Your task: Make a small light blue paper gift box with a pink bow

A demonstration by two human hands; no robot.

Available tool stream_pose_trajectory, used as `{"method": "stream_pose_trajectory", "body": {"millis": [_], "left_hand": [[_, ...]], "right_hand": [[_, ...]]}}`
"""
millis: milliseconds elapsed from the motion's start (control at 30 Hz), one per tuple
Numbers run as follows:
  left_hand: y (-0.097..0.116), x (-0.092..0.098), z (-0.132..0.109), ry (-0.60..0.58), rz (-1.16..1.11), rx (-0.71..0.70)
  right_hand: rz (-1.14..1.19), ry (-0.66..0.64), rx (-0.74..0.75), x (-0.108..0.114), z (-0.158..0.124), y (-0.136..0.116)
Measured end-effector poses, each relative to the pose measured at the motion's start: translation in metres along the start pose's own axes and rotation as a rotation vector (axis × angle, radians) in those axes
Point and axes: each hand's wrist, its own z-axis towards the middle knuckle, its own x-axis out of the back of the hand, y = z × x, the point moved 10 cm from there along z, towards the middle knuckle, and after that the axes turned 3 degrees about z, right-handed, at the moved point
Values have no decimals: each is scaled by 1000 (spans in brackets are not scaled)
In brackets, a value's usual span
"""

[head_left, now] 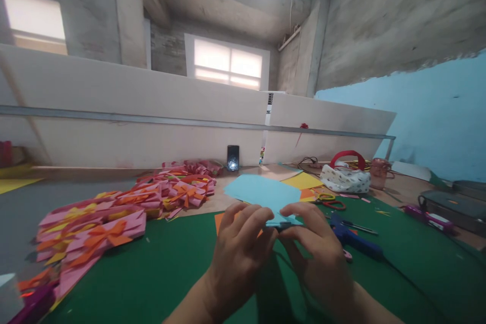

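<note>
My left hand (245, 245) and my right hand (321, 248) meet just above the green mat (167, 268). Between the fingertips of both, a small folded piece of light blue paper (283, 223) is pinched. Its near edge looks dark, and the fingers cover much of it. Beyond the hands lies a larger light blue paper sheet (261, 190). An orange paper (219, 223) shows partly beside my left hand. Close to my right hand rest a blue glue gun (357, 243), a dark pen (360, 227) and scissors (332, 202) with yellow and red handles.
Pink paper pieces with orange and yellow bows (102, 235) are heaped at the left. A phone (233, 158) stands against the white panel (170, 147). At the back right are a white patterned bag (345, 179), a glass jar (379, 173) and a purple glue gun (429, 218).
</note>
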Motion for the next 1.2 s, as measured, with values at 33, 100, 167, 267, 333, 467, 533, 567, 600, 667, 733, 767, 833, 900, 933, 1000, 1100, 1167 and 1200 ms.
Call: {"method": "stream_pose_trajectory", "body": {"millis": [33, 100, 167, 267, 333, 467, 533, 567, 600, 667, 733, 767, 833, 900, 933, 1000, 1100, 1167, 1200], "left_hand": [[0, -1, 0, -5, 8, -4], [2, -2, 1, -24, 29, -22], [3, -3, 2, -35, 33, -27], [1, -4, 3, -49, 14, 16], [-1, -6, 2, -63, -5, 41], [-2, -6, 1, -63, -25, 43], [-2, -7, 1, -70, -12, 44], [-2, -7, 1, -75, -4, 46], [-2, -7, 2, -75, 0, 48], [-3, -6, 3, -72, -11, 61], [-13, -5, 2, -71, -43, 138], [-22, -4, 1, -65, -67, 210], [-46, -2, -5, -42, -124, 394], [-73, -3, -17, -8, -188, 598], [-86, -5, -24, 1, -226, 698], [-110, -11, -41, 17, -312, 902], [-131, -25, -69, 68, -494, 1174], [-136, -34, -82, 99, -604, 1287], [-137, -38, -86, 104, -641, 1320]], "right_hand": [[1, -11, -7, -1, 1, 1], [-11, -23, 2, -2, 2, 0], [-32, -3, 55, 0, 2, -6], [-49, 26, 130, 3, 2, -18], [-45, 15, 138, 2, 3, -20], [-17, -51, 144, -3, 7, -21], [9, -88, 142, -7, 8, -21], [24, -103, 132, -9, 8, -19], [39, -116, 117, -11, 9, -18], [69, -135, 73, -14, 10, -13], [107, -151, 17, -16, 15, -6], [134, -169, -13, -17, 18, -1], [192, -209, -68, -20, 28, 10], [239, -246, -121, -25, 39, 25], [268, -273, -151, -30, 44, 34], [367, -341, -236, -47, 47, 53], [650, -423, -450, -83, 34, 79], [809, -435, -577, -103, 21, 89], [858, -443, -608, -110, 15, 91]]}}
